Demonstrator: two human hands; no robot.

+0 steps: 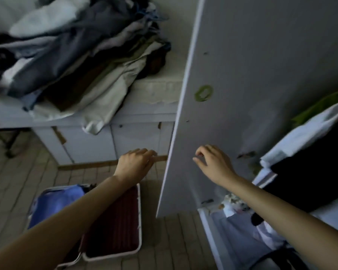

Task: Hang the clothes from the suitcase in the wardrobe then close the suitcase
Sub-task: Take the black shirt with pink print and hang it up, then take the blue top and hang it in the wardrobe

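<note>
- 2 bare hands reach forward, one on each side of the open wardrobe door [252,84].
- Left hand [134,164] has loosely curled fingers holding nothing, near the door's edge.
- Right hand [211,162] hovers at the door's inner face, thumb and forefinger close together, gripping nothing.
- Open suitcase [113,221] lies on the near floor with blue clothes [53,205] inside.
- Folded garments [72,55] are piled on the far-left cabinet [137,137].
- No writing is readable; a green ring sticker [203,92] marks the door.

The left hand [135,163] hides the suitcase's [113,223] far rim. The wardrobe door [232,94] covers the cabinet's [137,137] right end. The clothes pile [70,55] is blurred and cut off at the left edge.
</note>
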